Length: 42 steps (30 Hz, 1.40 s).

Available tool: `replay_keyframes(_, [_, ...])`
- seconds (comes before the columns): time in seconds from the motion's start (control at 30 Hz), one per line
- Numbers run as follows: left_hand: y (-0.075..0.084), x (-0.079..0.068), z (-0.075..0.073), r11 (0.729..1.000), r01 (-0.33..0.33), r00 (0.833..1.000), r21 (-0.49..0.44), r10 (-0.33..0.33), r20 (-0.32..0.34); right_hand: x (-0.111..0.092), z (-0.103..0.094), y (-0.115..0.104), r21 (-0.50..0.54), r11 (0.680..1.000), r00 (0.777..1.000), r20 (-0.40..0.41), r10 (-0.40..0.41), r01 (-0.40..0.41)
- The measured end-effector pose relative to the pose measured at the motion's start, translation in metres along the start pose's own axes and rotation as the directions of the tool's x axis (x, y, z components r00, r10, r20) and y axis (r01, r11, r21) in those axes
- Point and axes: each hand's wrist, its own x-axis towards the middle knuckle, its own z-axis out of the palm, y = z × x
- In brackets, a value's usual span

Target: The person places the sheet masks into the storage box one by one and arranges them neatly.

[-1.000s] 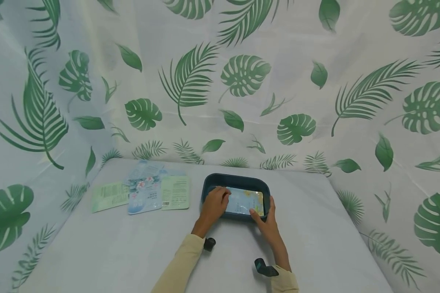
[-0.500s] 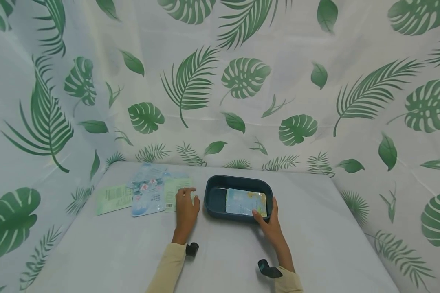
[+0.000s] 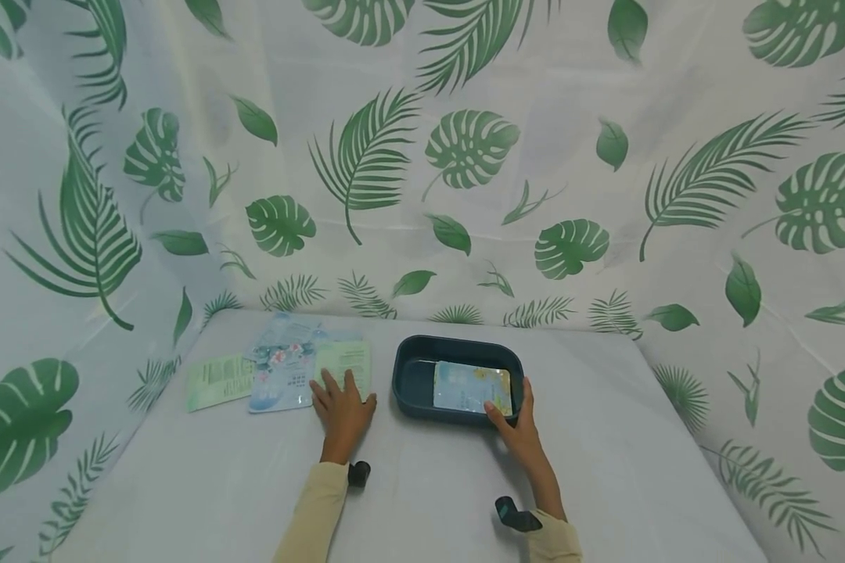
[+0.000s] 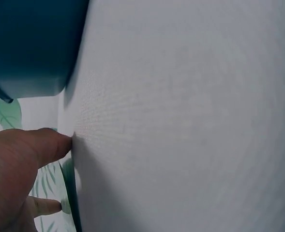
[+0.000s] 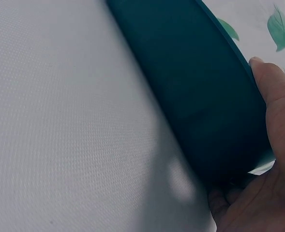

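My left hand [image 3: 343, 413] rests with spread fingers on the near part of a light green facial mask packet [image 3: 352, 356]. In the left wrist view its thumb [image 4: 50, 145] reaches to the tabletop, beside the packet's edge. A blue packet with pink flowers [image 3: 282, 387] lies just left of it. My right hand [image 3: 523, 434] grips the near right corner of a dark teal bin [image 3: 411, 405], thumb over the rim and fingers along the outside, as the right wrist view also shows. Inside the bin, toward its right side, lies a pale blue packet with yellow flowers [image 3: 468, 387].
Another green packet [image 3: 218, 381] lies at the far left of the group, and more pale blue packets [image 3: 278, 328] overlap behind. A white cloth covers the table [image 3: 422, 500]. A leaf-printed curtain [image 3: 493, 227] rises at the back and sides.
My left hand has left the bin, moved leftward and come down on the green packet, its fingers spreading. My right hand has kept its grip on the bin's corner.
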Motion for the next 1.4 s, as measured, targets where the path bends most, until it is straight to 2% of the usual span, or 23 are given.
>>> replay_keyframes(0.23, [-0.005,0.005,0.002,0.992,-0.063,0.994,0.112,0.072,-0.078,0.0,0.002,0.0,0.002,1.0,1.0,0.007,-0.002,0.002])
replay_keyframes(0.4, [-0.007,0.01,-0.003,0.971,-0.143,0.974,0.19,0.172,-0.148,0.001,0.001,0.0,-0.005,1.0,1.0,0.004,-0.009,0.009])
replay_keyframes(0.53, [-0.006,0.015,-0.007,0.96,-0.166,0.972,0.227,0.198,-0.126,0.002,-0.001,-0.002,0.004,1.0,1.0,0.0,-0.013,0.013])
replay_keyframes(0.67, [-0.004,0.017,-0.011,0.965,-0.143,0.981,0.218,0.168,-0.101,0.002,-0.001,-0.003,0.018,1.0,1.0,0.006,-0.015,0.015])
replay_keyframes(0.77, [-0.006,0.017,-0.015,0.982,-0.12,0.982,0.148,0.139,-0.128,0.001,0.0,-0.003,0.027,1.0,1.0,0.01,-0.016,0.015])
replay_keyframes(0.9, [-0.012,0.014,-0.018,0.993,-0.115,0.969,-0.008,0.11,-0.223,0.0,0.001,-0.002,0.019,1.0,1.0,0.01,-0.007,0.006])
replay_keyframes(1.0, [-0.016,0.014,-0.022,0.985,-0.112,0.954,-0.133,0.069,-0.293,0.0,0.0,-0.002,0.015,1.0,1.0,0.01,-0.003,0.003])
replay_keyframes(1.13, [-0.018,0.016,-0.031,0.96,-0.077,0.937,-0.271,-0.023,-0.349,-0.001,0.0,-0.002,0.016,1.0,1.0,0.01,-0.005,0.005])
replay_keyframes(1.2, [-0.02,0.018,-0.035,0.942,-0.053,0.921,-0.331,-0.082,-0.38,-0.001,0.0,-0.002,0.017,1.0,1.0,0.01,-0.005,0.005])
replay_keyframes(1.3, [-0.023,0.02,-0.042,0.908,-0.023,0.88,-0.417,-0.18,-0.44,-0.002,0.0,-0.002,0.02,1.0,1.0,0.01,-0.006,0.006])
replay_keyframes(1.4, [-0.033,0.023,-0.046,0.864,0.03,0.847,-0.503,-0.289,-0.446,-0.002,-0.001,-0.001,0.019,1.0,1.0,0.006,-0.006,0.006])
